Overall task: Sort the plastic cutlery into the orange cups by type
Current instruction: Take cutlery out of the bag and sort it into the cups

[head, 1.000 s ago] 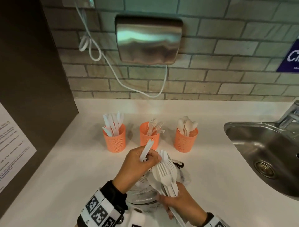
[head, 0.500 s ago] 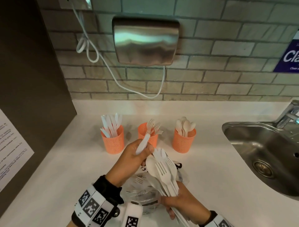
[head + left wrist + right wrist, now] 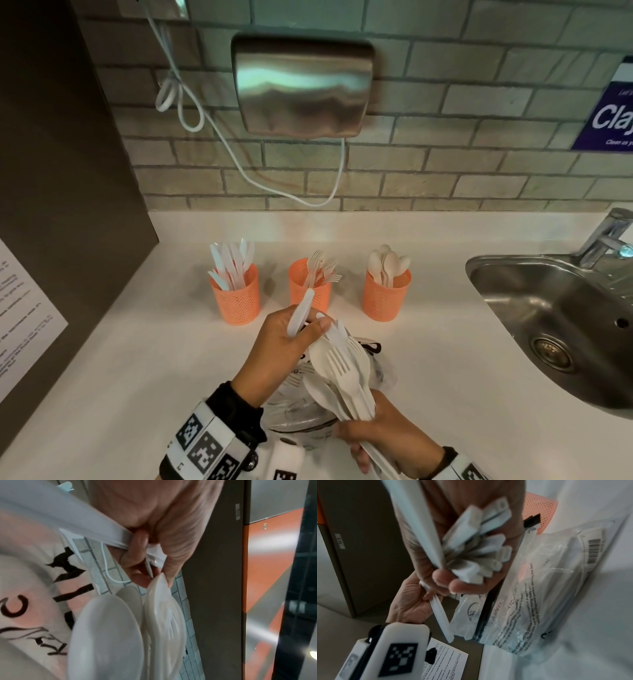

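Here, a knife (image 3: 300, 311) is pinched in the left hand (image 3: 281, 346), just ahead of the bundle of forks and spoons (image 3: 342, 373) clenched in the right hand (image 3: 387, 442). Beyond the left hand stands the cup of knives (image 3: 236, 298). The knife's tip sits close before the fork cup (image 3: 310, 284), so it might drop in there; the fanned bundle could also slip.

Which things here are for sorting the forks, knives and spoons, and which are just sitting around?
For the job: knife in left hand; cutlery bunch in right hand; knife cup; fork cup; spoon cup; plastic bag.

Just around: sink; tap; metal wall box; cable; blue sign.
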Tool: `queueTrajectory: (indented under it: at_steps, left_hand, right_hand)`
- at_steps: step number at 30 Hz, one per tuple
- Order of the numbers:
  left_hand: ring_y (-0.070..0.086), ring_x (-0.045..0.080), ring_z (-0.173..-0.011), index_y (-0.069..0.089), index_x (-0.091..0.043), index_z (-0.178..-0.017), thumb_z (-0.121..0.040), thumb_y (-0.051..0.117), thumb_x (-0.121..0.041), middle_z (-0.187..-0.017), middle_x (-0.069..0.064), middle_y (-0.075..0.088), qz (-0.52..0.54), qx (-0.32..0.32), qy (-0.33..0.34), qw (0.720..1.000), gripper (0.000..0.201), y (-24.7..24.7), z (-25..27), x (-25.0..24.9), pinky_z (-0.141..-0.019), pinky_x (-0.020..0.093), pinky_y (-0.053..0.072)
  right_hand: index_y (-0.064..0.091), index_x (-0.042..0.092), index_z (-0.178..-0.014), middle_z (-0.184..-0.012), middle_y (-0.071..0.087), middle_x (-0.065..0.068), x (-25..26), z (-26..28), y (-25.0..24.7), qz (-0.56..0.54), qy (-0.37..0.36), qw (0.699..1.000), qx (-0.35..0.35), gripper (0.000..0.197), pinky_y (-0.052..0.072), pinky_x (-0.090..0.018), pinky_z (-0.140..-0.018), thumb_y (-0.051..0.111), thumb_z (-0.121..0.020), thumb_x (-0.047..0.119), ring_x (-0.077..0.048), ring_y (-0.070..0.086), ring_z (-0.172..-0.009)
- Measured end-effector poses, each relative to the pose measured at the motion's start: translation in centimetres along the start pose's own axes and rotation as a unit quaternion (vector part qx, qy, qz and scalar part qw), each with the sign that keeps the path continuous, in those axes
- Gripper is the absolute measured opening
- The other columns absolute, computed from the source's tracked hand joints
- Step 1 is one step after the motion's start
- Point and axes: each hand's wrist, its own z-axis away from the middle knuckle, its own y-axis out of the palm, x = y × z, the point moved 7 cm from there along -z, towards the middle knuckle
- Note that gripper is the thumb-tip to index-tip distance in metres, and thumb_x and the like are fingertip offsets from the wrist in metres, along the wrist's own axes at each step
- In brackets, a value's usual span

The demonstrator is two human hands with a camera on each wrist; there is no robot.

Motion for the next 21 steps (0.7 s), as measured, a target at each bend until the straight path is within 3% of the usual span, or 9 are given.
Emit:
queueTrajectory:
  at_steps: [4, 12, 17, 21]
  left_hand:
    - [0.059, 0.005, -0.069, 0.068, -0.016, -0.073, -0.081, 0.067, -0.011, -0.070, -0.008, 0.067, -0.052, -0.031, 0.051, 0.997, 0.010, -0.4, 0.2, -0.9, -0.070, 0.012, 0.044]
    - [0.059, 0.009, -0.070, 0.067, -0.011, -0.075, -0.081, 0.067, -0.014, -0.074, 0.002, 0.066, -0.079, -0.028, 0.083, 0.993, 0.007, -0.5, 0.4, -1.6, -0.068, 0.013, 0.044]
    - [0.053, 0.006, -0.063, 0.062, -0.021, -0.073, -0.086, 0.061, -0.025, -0.069, -0.006, 0.061, -0.120, -0.019, 0.105, 0.987, 0.014, -0.5, 0.6, -2.0, -0.061, 0.014, 0.040]
    - [0.053, 0.006, -0.064, 0.061, -0.021, -0.073, -0.089, 0.060, -0.020, -0.069, -0.003, 0.060, -0.129, -0.021, 0.108, 0.985, 0.016, -0.6, 0.6, -1.9, -0.062, 0.015, 0.039]
  right_hand:
    - [0.057, 0.004, -0.102, -0.046, 0.048, -0.007, 0.1, 0.1, 0.1, 0.003, -0.001, 1.000, 0.004, 0.035, 0.041, -0.020, -0.036, 0.066, -0.068, 0.005, -0.013, 0.044, -0.032]
    - [0.055, 0.011, -0.098, -0.052, 0.046, -0.011, 0.3, 0.3, 0.0, 0.015, -0.003, 1.000, -0.005, 0.031, 0.042, -0.022, -0.037, 0.067, -0.069, 0.006, -0.014, 0.043, -0.033]
    - [0.053, 0.009, -0.097, -0.051, 0.047, -0.009, 0.2, 0.6, -0.3, 0.030, -0.002, 0.999, -0.012, 0.030, 0.042, -0.023, -0.038, 0.065, -0.069, 0.007, -0.015, 0.043, -0.034]
    - [0.053, 0.005, -0.097, -0.048, 0.047, -0.007, -0.1, 0.8, -0.2, 0.030, 0.006, 0.999, -0.013, 0.033, 0.040, -0.023, -0.038, 0.066, -0.067, 0.008, -0.015, 0.043, -0.034]
